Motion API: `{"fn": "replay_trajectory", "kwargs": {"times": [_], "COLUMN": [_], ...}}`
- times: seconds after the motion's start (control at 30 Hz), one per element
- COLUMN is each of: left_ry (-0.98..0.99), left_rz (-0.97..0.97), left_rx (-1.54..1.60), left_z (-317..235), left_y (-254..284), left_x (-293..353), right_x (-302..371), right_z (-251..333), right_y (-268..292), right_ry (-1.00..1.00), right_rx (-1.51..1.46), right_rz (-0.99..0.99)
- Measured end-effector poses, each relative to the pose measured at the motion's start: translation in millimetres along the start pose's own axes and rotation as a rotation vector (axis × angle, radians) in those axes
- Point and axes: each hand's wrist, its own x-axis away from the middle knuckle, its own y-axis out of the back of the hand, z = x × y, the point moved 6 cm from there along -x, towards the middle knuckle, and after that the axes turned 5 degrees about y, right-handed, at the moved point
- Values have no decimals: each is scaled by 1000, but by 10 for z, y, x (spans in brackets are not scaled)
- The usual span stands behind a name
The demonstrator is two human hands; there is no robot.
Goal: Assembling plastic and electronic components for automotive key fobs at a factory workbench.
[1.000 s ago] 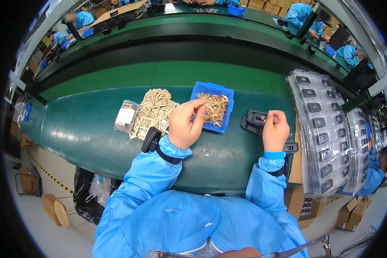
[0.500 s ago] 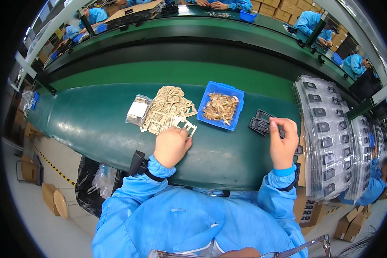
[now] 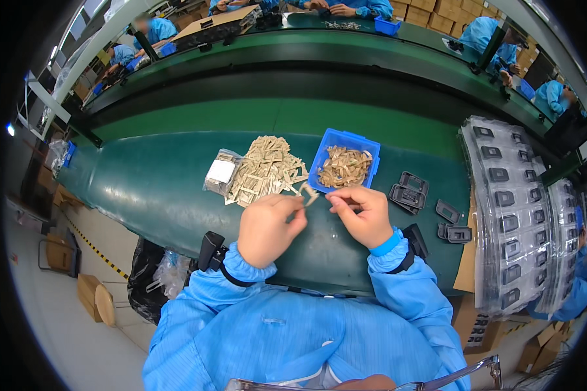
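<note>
Beige, thin, ladder-like strips lie in a loose pile [image 3: 267,166] on the dark green tabletop [image 3: 143,176], and one small pale frame-like piece [image 3: 310,194] now juts from the fingertips of your left hand [image 3: 267,228], clear of the pile's near edge where that hand is half a second earlier. Your right hand [image 3: 362,215] has come across from the dark grey rectangular plastic cases [image 3: 409,192], leaving them untouched. Both hands now meet just in front of the blue plastic bin [image 3: 353,135] of curved brown pieces [image 3: 344,167], so the work seems centred on that single piece between them.

Your left fingers curl inward, apparently pinching it; your right thumb and forefinger nearly meet beside its right end. Whether they grip anything, or touch the piece, you cannot tell: its outline is blurred. Your left fingertips are largely hidden behind the back of the hand.
</note>
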Motion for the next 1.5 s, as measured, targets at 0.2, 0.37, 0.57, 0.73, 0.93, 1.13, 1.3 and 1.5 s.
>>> {"fn": "replay_trajectory", "kwargs": {"times": [0.2,0.37,0.57,0.73,0.93,1.13,1.3,1.5], "left_ry": [-196,205,346,354,241,159,155,223], "left_rz": [-106,185,285,281,213,169,155,170], "left_rx": [192,595,783,794,804,792,818,735], "left_z": [-506,-303,-128,-76,-102,-126,-156,-72], "left_y": [-198,-622,-919,-934,-808,-757,-757,-743], "left_x": [-358,-582,-566,-534,-528,-526,-519,-556], "right_x": [-6,-79,-44,-68,-63,-68,-15,24], "right_z": [-34,188,277,371,283,187,57,-161], "right_y": [142,409,334,317,294,290,294,392], "right_ry": [-52,333,317,372,293,161,69,-154], "right_rx": [-174,506,665,680,440,180,35,-162], "right_rz": [-206,-265,-219,-214,-169,-201,-219,-313]}}
